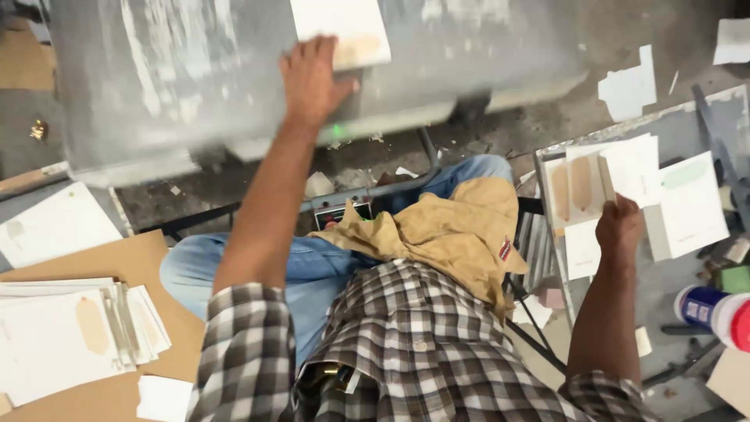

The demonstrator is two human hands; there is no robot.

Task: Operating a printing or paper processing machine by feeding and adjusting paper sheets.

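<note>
The large grey paint-streaked metal machine bed (195, 70) is filling the frame from ten to one o'clock, its near edge running diagonally down toward nine o'clock. Below it, the stained concrete floor (500, 133) is showing as a narrow open strip between that edge and the seated person's blue-jeaned knees.

At three o'clock, a grey metal side table (664, 273) is carrying loose white cards; its left edge is lying just beside the person's right forearm, leaving little clearance there. At eight o'clock, a brown cardboard sheet (141, 258) is bearing a fanned stack of white cards with tan swatches (78, 332), which is sitting near the sheet's left edge.

A crumpled tan cloth (437, 227) is lying across the lap at centre.

The left hand (311, 78) is reaching to twelve o'clock, palm down with fingers spread moderately wide, pressing flat on the lower left corner of a white rectangular card with a faint tan patch (344, 27); that card is resting on the machine bed, close to its near edge.

The right hand (619, 227) is at three o'clock, fingers curled and pinching the right edge of a small white card with two tan oval swatches (574, 187), holding it above the side table's cards.

A white and blue cylindrical container with a red cap (715, 312) is lying on its side at four o'clock.
</note>
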